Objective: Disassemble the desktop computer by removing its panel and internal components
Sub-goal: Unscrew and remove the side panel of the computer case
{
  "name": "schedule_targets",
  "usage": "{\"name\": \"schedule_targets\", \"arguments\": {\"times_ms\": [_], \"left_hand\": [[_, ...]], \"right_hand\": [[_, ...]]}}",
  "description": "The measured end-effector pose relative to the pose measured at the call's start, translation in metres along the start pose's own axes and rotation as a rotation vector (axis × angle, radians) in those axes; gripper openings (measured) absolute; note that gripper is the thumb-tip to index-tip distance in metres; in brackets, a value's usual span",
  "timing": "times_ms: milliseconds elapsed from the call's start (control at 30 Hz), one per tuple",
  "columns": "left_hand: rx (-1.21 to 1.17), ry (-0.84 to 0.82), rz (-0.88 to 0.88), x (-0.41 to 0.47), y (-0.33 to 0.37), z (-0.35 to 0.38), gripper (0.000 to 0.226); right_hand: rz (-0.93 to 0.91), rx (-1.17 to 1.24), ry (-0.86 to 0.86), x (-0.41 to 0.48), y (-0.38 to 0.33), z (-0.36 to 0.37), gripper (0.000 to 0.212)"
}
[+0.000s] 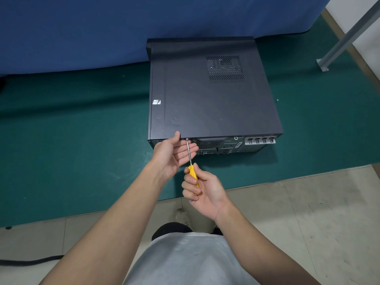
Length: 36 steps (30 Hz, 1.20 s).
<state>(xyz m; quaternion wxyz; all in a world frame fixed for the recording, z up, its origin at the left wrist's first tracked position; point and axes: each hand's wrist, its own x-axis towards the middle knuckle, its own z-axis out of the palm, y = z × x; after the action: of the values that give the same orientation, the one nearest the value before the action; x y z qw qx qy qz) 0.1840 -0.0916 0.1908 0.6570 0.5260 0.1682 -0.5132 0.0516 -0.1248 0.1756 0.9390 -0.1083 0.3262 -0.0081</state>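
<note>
Down on the green mat (82, 140), the desktop computer (205, 95) lies flat on its side with its vented side panel (225, 68) facing up. Its long axis runs away from the person, the rear face (226, 145) toward them and the front end by the blue cloth (82, 27). The right hand (203, 190) curls its fingers around the yellow handle of the screwdriver (193, 175). The steel shaft angles up and away, and its tip meets a screw (187, 139) at the rear's top edge. The left hand (172, 155) reaches in palm-up beside it, thumb resting on the panel's edge, fingers spread loosely straight behind the shaft. Both forearms are bare and extended forward.
</note>
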Motion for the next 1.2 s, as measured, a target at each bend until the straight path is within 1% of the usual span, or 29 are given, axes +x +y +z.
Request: {"name": "schedule_targets", "arguments": {"times_ms": [100,167,233,300,367,467,533,567,667,700,733,800,933,967,1000,1100,1167,1200], "left_hand": [[-0.006,0.001,0.000,0.000,0.000,0.000,0.038],[-0.007,0.003,-0.001,-0.001,0.001,0.000,0.038],[-0.004,0.006,0.000,-0.001,0.001,0.000,0.038],[-0.003,0.008,0.001,-0.001,0.002,0.001,0.037],[-0.004,0.009,0.001,-0.002,0.002,0.001,0.037],[-0.011,0.010,0.002,-0.002,0.002,0.002,0.037],[-0.013,0.017,0.007,-0.002,0.001,0.002,0.037],[-0.014,0.022,0.009,-0.002,0.001,0.003,0.037],[-0.006,0.031,0.018,-0.003,0.001,0.004,0.037],[-0.003,0.037,0.022,-0.003,0.001,0.005,0.037],[0.000,0.043,0.028,-0.003,0.000,0.006,0.036],[0.016,0.058,0.050,-0.004,-0.001,0.007,0.028],[0.120,0.102,0.125,-0.004,-0.005,0.009,0.003],[0.132,0.112,0.136,-0.004,-0.006,0.010,0.003],[0.139,0.121,0.143,-0.004,-0.006,0.011,0.005],[0.166,0.131,0.148,-0.003,-0.005,0.012,0.008],[0.173,0.127,0.150,-0.003,-0.005,0.012,0.007],[0.177,0.124,0.152,-0.003,-0.005,0.011,0.006]], "right_hand": [[0.064,0.183,-0.082,0.002,0.002,-0.002,0.028],[0.078,0.256,-0.103,0.004,0.005,-0.001,0.028],[0.069,0.274,-0.103,0.006,0.007,0.001,0.029],[0.039,0.228,-0.076,0.007,0.008,0.003,0.030],[-0.032,0.086,0.013,0.008,0.008,0.007,0.032],[-0.175,-0.173,0.234,0.012,0.014,0.017,0.036],[-0.241,-0.297,0.359,0.016,0.020,0.025,0.038],[-0.269,-0.403,0.425,0.018,0.023,0.028,0.039],[-0.344,-0.921,0.648,0.018,0.030,0.037,0.040],[-0.361,-1.047,0.697,0.018,0.031,0.039,0.040],[-0.376,-1.126,0.730,0.018,0.032,0.040,0.039],[-0.399,-1.165,0.759,0.018,0.032,0.042,0.039],[-0.401,-1.185,0.724,0.017,0.033,0.042,0.038],[-0.381,-1.125,0.693,0.016,0.031,0.041,0.036],[-0.347,-1.013,0.645,0.014,0.029,0.041,0.035],[-0.183,-0.619,0.392,0.003,0.013,0.036,0.032],[-0.047,-0.507,0.216,-0.008,0.002,0.031,0.024],[0.007,-0.521,0.158,-0.012,-0.002,0.029,0.019]]}}
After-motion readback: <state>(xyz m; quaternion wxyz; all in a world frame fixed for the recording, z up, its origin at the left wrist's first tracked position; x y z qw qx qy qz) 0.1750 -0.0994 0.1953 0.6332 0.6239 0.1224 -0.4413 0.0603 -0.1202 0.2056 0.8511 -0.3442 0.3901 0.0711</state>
